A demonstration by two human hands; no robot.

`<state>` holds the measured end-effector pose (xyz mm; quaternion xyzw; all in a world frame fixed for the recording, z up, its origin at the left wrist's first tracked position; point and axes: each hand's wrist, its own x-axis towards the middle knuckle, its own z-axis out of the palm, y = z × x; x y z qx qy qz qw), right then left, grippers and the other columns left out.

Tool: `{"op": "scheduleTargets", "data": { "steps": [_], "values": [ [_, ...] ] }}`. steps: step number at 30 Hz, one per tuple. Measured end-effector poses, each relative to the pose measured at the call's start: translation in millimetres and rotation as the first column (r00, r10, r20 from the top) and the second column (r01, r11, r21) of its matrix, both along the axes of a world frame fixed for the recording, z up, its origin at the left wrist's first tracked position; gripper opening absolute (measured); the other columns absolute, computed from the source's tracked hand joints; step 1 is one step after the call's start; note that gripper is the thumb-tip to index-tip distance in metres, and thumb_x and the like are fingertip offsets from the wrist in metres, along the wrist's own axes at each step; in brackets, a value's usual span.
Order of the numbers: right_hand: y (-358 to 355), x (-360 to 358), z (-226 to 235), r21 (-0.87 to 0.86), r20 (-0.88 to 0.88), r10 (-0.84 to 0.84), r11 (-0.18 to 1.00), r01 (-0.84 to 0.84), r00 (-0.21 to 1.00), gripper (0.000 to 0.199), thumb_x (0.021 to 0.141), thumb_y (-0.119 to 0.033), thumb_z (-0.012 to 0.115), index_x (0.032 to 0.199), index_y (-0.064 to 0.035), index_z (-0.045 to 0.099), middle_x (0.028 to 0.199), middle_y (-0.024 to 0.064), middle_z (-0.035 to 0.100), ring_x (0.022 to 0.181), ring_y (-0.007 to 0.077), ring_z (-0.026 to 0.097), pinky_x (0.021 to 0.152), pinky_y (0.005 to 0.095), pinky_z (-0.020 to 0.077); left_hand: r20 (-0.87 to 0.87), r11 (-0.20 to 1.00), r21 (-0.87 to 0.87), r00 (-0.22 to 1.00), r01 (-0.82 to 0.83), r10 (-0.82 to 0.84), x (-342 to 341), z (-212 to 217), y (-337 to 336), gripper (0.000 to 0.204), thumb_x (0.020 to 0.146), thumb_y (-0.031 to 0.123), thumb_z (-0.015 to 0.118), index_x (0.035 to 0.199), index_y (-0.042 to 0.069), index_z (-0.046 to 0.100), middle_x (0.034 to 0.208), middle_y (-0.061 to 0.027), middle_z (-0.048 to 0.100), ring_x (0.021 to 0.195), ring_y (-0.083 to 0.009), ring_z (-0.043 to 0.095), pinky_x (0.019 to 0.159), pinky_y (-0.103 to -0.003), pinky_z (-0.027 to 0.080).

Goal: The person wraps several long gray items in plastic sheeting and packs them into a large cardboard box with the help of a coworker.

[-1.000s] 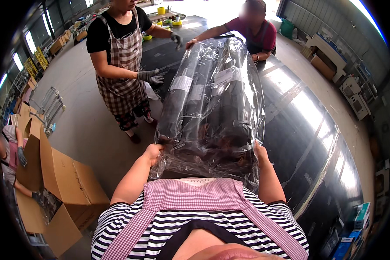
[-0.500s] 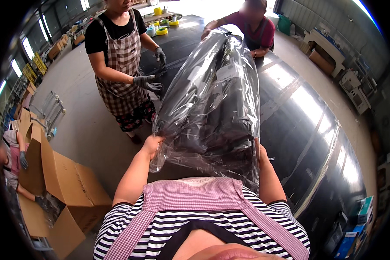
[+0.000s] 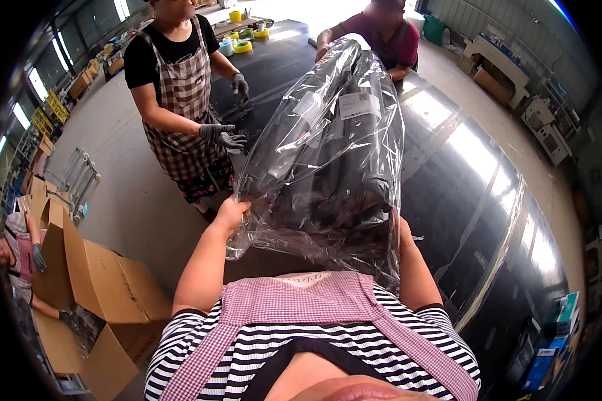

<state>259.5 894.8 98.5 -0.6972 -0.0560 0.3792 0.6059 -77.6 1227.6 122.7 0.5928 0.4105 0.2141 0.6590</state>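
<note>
A large clear plastic bag point(image 3: 314, 244) stretches away from me, with long black bundles point(image 3: 364, 150) inside. A white label point(image 3: 359, 105) shows through the film on the right bundle. My left hand point(image 3: 233, 215) grips the bag's near left edge, fingers closed on the film. At the near right edge, my right hand point(image 3: 404, 230) has hold of the bag too; its fingers are mostly hidden behind the plastic. The far end is held by a person in a dark red shirt point(image 3: 381, 40). Left of the bag stands a person in a checked apron point(image 3: 180, 100), gloved hands apart from it.
A dark shiny table point(image 3: 461, 194) runs along the right and far side. Tape rolls point(image 3: 243, 47) sit at its far end. An open cardboard box point(image 3: 117, 281) stands at lower left, a person's gloved hand point(image 3: 70, 319) in it. Blue boxes point(image 3: 542, 364) lie at lower right.
The far end of the bag has shifted slightly up in view and its label shows more plainly. My left hand has moved slightly left and up, still gripping the film.
</note>
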Motion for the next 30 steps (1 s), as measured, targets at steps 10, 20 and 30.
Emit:
{"op": "scheduleTargets", "data": {
  "steps": [10,20,30],
  "values": [
    [-5.6,13.9,-35.3,-0.006,0.056,-0.026,1.0,0.026,0.998,0.061,0.093,-0.064,0.04,0.082,-0.0067,0.058,0.063,0.0024,0.05,0.056,0.0154,0.048,0.051,0.0332,0.038,0.146,0.98,-0.105,0.977,0.171,-0.154,-0.8,63.7,-15.9,0.04,0.074,-0.005,0.062,0.114,-0.001,0.057,0.102,-0.0087,0.065,0.088,-0.0188,0.063,0.079,-0.032,0.049],
    [-14.1,21.5,-33.6,0.231,-0.283,0.132,0.971,-0.066,0.95,0.078,0.09,-0.069,0.033,0.137,-0.0068,0.043,0.125,0.0172,0.059,0.104,0.0343,0.061,0.092,0.0448,0.0476,0.313,0.874,-0.089,0.846,0.478,-0.431,69.0,93.1,-62.1,0.08,0.074,0.001,0.072,0.144,0.003,0.034,0.137,-0.0122,0.048,0.12,-0.0179,0.049,0.098,-0.03,0.041],
    [-17.4,34.3,-61.2,0.123,-0.295,0.062,0.992,-0.027,0.953,0.083,0.089,-0.069,0.038,0.139,-0.0023,0.039,0.134,0.0196,0.051,0.12,0.0387,0.052,0.096,0.0601,0.0409,-0.073,0.766,0.151,0.78,0.625,-0.622,96.0,48.1,-66.2,0.061,0.082,0.01,0.067,0.137,0.006,0.042,0.13,-0.0128,0.053,0.115,-0.0244,0.054,0.097,-0.035,0.041]
  ]
}}
